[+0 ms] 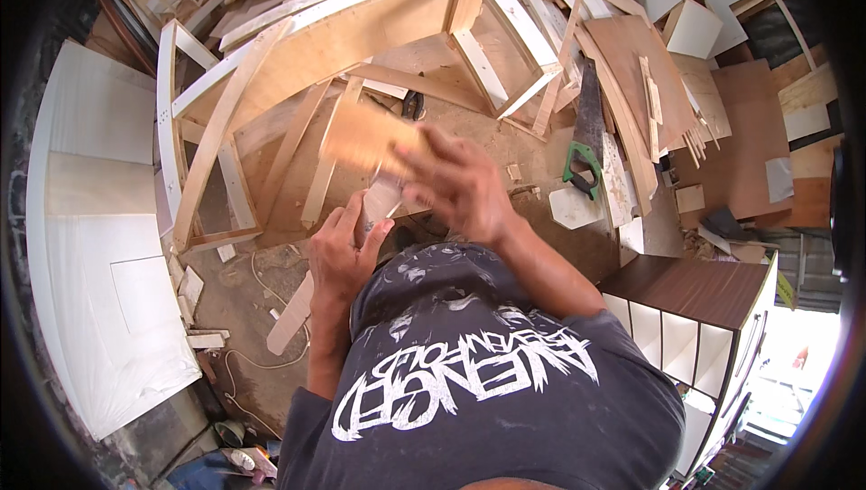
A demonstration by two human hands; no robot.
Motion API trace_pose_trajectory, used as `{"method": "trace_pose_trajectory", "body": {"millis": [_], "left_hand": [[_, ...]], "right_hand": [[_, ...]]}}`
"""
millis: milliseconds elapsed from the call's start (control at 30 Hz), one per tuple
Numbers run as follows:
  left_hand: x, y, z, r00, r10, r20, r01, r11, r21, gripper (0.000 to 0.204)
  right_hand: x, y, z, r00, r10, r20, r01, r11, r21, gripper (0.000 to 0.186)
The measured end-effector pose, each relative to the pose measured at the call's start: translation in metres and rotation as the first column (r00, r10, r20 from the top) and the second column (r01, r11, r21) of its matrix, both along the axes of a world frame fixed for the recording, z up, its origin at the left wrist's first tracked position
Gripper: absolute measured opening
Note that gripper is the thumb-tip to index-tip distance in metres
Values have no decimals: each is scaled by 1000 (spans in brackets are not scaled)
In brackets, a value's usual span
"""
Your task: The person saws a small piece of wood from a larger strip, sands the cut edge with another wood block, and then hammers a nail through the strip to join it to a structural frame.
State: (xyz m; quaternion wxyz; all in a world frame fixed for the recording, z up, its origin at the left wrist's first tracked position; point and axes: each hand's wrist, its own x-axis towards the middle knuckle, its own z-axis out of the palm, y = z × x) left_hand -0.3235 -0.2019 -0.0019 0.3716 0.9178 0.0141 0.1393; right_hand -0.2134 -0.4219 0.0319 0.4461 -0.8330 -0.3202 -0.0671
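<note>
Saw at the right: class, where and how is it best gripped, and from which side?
Probably by the green handle, from the near side, closing round its loop: that looped end lies nearest, while the long, tapering blade runs away toward the far side.

Orange-tan flat piece [361, 135]: roughly rectangular, blurred, its right end held in the right hand [458, 181].
Pinkish-beige slat [382, 198]: narrow, slanting up to the right, held in the left hand [345, 245], just below the orange-tan flat piece.
</note>
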Motion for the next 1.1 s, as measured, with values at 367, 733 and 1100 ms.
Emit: {"method": "trace_pose_trajectory", "body": {"millis": [367,733,1100], "left_hand": [[-5,1,-3,997,-68,-48,59,985,-163,49],[2,-4,2,985,-40,-169,4,978,-208,49],[15,-30,7,986,-39,-164,-32,910,-414,48]], "right_hand": [[13,1,11,992,34,-125,-23,996,85,57],[26,-8,-2,904,342,259,-317,939,-132,58],[40,-21,-4,984,43,-171,-38,999,31,54]]}}
